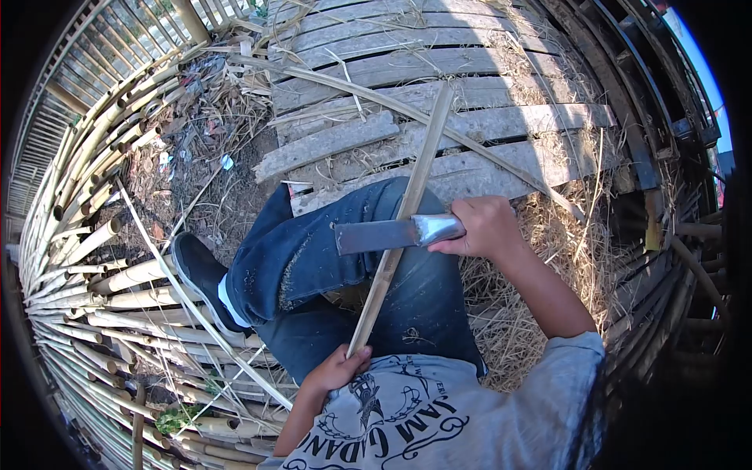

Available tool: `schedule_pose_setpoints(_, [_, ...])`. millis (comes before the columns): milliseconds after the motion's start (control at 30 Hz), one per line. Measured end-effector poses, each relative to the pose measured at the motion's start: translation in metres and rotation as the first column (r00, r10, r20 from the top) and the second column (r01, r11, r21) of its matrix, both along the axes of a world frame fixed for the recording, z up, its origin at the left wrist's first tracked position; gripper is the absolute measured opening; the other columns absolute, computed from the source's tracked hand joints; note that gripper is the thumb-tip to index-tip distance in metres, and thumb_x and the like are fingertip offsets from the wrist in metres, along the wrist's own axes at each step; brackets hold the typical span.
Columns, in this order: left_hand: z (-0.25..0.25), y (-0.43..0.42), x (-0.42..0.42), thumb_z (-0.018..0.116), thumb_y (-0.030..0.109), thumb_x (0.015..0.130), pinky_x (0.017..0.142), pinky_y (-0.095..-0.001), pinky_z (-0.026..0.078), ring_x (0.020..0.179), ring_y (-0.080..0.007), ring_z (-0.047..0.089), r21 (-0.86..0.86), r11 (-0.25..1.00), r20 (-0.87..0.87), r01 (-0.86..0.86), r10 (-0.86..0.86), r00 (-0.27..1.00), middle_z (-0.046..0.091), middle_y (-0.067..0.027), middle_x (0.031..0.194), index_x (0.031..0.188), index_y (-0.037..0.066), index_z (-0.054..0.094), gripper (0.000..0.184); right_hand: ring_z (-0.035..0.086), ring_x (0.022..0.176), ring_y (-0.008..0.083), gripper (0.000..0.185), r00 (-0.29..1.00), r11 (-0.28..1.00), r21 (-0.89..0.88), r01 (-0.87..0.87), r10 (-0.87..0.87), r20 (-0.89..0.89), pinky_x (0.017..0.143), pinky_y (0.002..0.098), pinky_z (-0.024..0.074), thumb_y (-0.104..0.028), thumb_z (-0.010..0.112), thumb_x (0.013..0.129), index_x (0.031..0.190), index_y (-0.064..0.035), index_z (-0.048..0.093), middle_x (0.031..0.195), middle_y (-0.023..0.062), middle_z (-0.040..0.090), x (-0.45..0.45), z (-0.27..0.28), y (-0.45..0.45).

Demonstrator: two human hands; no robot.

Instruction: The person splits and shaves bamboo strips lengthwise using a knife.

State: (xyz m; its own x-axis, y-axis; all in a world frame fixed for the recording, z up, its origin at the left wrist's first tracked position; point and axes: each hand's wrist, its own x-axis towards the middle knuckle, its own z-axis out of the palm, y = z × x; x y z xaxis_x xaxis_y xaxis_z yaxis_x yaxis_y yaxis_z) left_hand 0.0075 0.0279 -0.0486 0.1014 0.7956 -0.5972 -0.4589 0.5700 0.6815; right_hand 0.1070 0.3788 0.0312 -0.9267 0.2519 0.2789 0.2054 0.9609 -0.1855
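My right hand is wrapped round the shiny silver handle of a broad-bladed knife. Its dark, square-ended blade points left and lies across a long split bamboo strip. Close to my shirt, my left hand grips the near end of that strip. From there the strip slants up and away over my jeans, its far end above the wooden slats. Whether the edge cuts into the bamboo I cannot tell.
Weathered wooden slats lie ahead, with a thin bamboo strip across them. Many cut bamboo poles are piled at the left. Straw and shavings cover the ground at the right. A bamboo fence stands at the far left.
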Motion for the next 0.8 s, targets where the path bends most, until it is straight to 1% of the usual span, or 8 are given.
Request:
schedule_pose_setpoints(67, [0.002, 0.003, -0.001, 0.044, 0.038, 0.101, 0.051, -0.0259, 0.029, 0.057, -0.007, 0.031, -0.021, 1.0, 0.017, 0.009, -0.008, 1.0, 0.038, 0.0051, 0.059, 0.066, 0.008, 0.043, 0.046, 0.06, 0.048, 0.0272, 0.069, 0.998, 0.993, 0.096, -0.064, 0.066, -0.017, 0.045, 0.0366, 0.0473, -0.074, 0.065, 0.065, 0.06, -0.0071, 0.05, 0.052, 0.0092, 0.055, -0.001, 0.008, 0.017])
schedule_pose_setpoints(133, [-0.002, -0.001, 0.004, 0.044, 0.038, 0.101, 0.052, -0.0257, 0.029, 0.057, -0.0069, 0.031, -0.032, 0.999, 0.033, 0.009, -0.008, 0.999, 0.039, 0.0051, 0.06, 0.066, 0.008, 0.043, 0.046, 0.059, 0.048, 0.0274, 0.07, 0.962, 0.965, 0.046, 0.257, -0.251, -0.104, 0.045, 0.0369, 0.0465, -0.076, 0.063, 0.065, 0.063, -0.0072, 0.053, 0.052, 0.0091, 0.052, 0.006, -0.003, 0.048])
schedule_pose_setpoints(300, [-0.014, -0.005, -0.001, 0.048, 0.031, 0.1, 0.054, -0.0231, 0.032, 0.062, -0.0058, 0.037, -0.023, 0.999, 0.083, 0.044, -0.042, 0.996, 0.04, 0.0047, 0.067, 0.081, 0.007, 0.048, 0.031, 0.059, 0.05, 0.029, 0.073, 0.996, 0.994, 0.099, -0.055, 0.048, 0.072, 0.045, 0.0372, 0.0451, -0.077, 0.06, 0.067, 0.062, -0.0054, 0.05, 0.053, 0.0105, 0.051, 0.005, 0.012, 0.02])
schedule_pose_setpoints(400, [-0.005, 0.005, 0.002, 0.048, 0.032, 0.1, 0.054, -0.0233, 0.031, 0.062, -0.0058, 0.036, -0.071, 0.997, 0.102, 0.011, -0.004, 0.995, 0.039, 0.0046, 0.068, 0.081, 0.008, 0.047, 0.031, 0.057, 0.048, 0.0281, 0.074, 0.995, 0.998, 0.04, 0.038, -0.035, -0.089, 0.045, 0.0373, 0.0449, -0.079, 0.06, 0.065, 0.061, -0.0063, 0.049, 0.053, 0.0106, 0.052, 0.009, -0.006, 0.052])
schedule_pose_setpoints(600, [-0.012, -0.004, 0.005, 0.049, 0.032, 0.1, 0.055, -0.0219, 0.033, 0.062, -0.0056, 0.036, -0.08, 0.996, 0.098, -0.029, 0.037, 0.994, 0.039, 0.0043, 0.068, 0.082, 0.008, 0.045, 0.031, 0.063, 0.051, 0.0273, 0.068, 0.995, 0.996, 0.076, 0.045, -0.051, 0.085, 0.047, 0.0376, 0.0485, -0.074, 0.061, 0.071, 0.066, -0.0062, 0.058, 0.054, 0.0112, 0.059, 0.006, 0.001, 0.024])
schedule_pose_setpoints(667, [-0.002, -0.002, 0.001, 0.049, 0.032, 0.1, 0.055, -0.0219, 0.032, 0.062, -0.0056, 0.036, -0.066, 0.998, 0.136, 0.01, -0.001, 0.991, 0.039, 0.0044, 0.068, 0.083, 0.008, 0.046, 0.03, 0.062, 0.048, 0.0267, 0.069, 0.898, 0.898, 0.015, 0.439, -0.438, -0.043, 0.046, 0.0372, 0.0489, -0.077, 0.061, 0.068, 0.067, -0.0073, 0.058, 0.054, 0.0106, 0.059, 0.01, -0.006, 0.065])
schedule_pose_setpoints(700, [0.001, 0.004, -0.003, 0.049, 0.032, 0.1, 0.055, -0.0218, 0.032, 0.061, -0.0057, 0.035, -0.035, 0.999, 0.159, 0.022, -0.016, 0.987, 0.039, 0.0044, 0.067, 0.084, 0.007, 0.047, 0.029, 0.062, 0.049, 0.0276, 0.068, 0.892, 0.893, 0.025, 0.449, -0.447, -0.06, 0.047, 0.037, 0.0489, -0.075, 0.063, 0.069, 0.067, -0.0072, 0.058, 0.054, 0.0108, 0.059, 0.011, 0.005, 0.072])
schedule_pose_setpoints(800, [-0.006, 0.001, 0.006, 0.049, 0.032, 0.1, 0.054, -0.0226, 0.029, 0.06, -0.0061, 0.033, -0.078, 0.996, 0.093, -0.047, 0.055, 0.994, 0.039, 0.0044, 0.066, 0.086, 0.007, 0.048, 0.028, 0.062, 0.051, 0.0291, 0.063, 0.986, 0.984, 0.098, 0.149, -0.156, 0.063, 0.048, 0.0377, 0.0487, -0.069, 0.063, 0.073, 0.068, -0.0057, 0.058, 0.055, 0.0121, 0.059, 0.006, 0.02, 0.049])
